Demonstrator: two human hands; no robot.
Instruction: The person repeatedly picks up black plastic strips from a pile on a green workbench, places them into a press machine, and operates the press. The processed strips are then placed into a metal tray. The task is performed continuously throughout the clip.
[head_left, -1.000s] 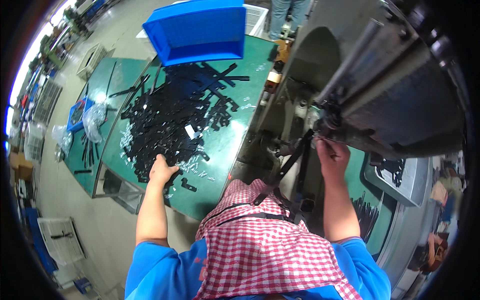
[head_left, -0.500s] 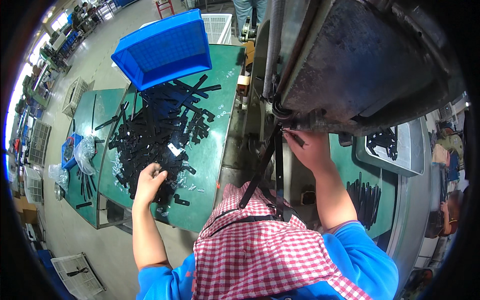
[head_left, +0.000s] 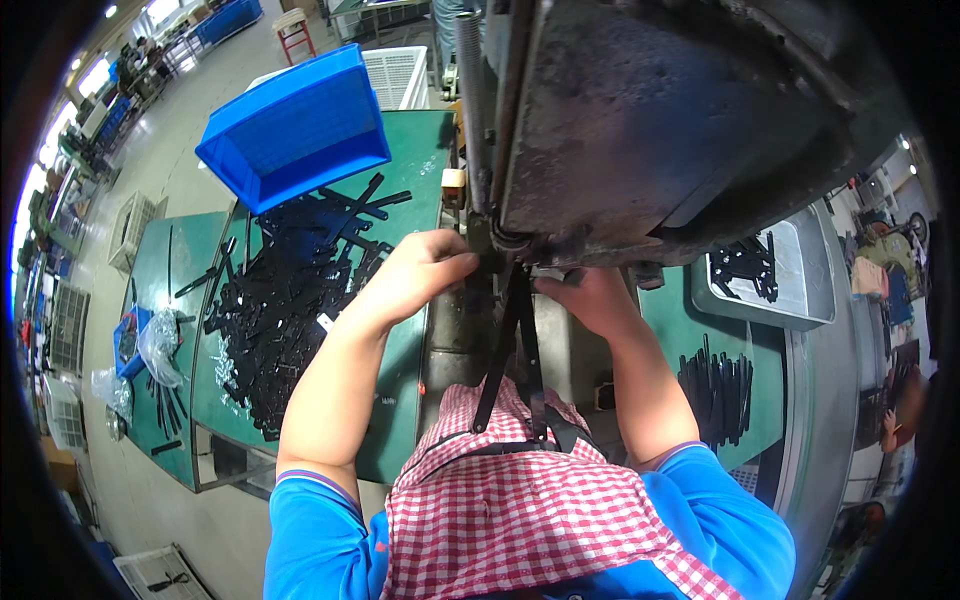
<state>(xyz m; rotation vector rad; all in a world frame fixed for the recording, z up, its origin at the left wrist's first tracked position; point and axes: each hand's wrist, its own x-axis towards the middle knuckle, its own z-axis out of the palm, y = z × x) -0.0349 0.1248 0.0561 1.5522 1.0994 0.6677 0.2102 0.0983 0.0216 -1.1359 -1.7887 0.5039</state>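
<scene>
Overhead, the dark grey press machine [head_left: 660, 110] fills the upper right of the view, directly above both hands. Left of the hands lies the green worktable [head_left: 410, 180], which carries a loose heap of black strips [head_left: 285, 290]; a tilted blue bin [head_left: 295, 130] sits at the heap's far end, well beyond the left hand. To the right of the right hand, a grey tray [head_left: 800, 300] holds a few black pieces, and a small stack of black strips [head_left: 715, 385] lies nearer the body.

Two long black strips [head_left: 510, 350] hang down from the machine's underside, between the two hands (they run toward the checked apron [head_left: 530, 510]).

The left hand [head_left: 420, 272] is curled, fingertips pinched against the machine's lower edge just beside the strips' upper ends. The right hand [head_left: 590, 298] is closed at the same spot from the other side. Which hand actually grips the strips cannot be told, as the contact point is probably hidden under the machine edge.
</scene>
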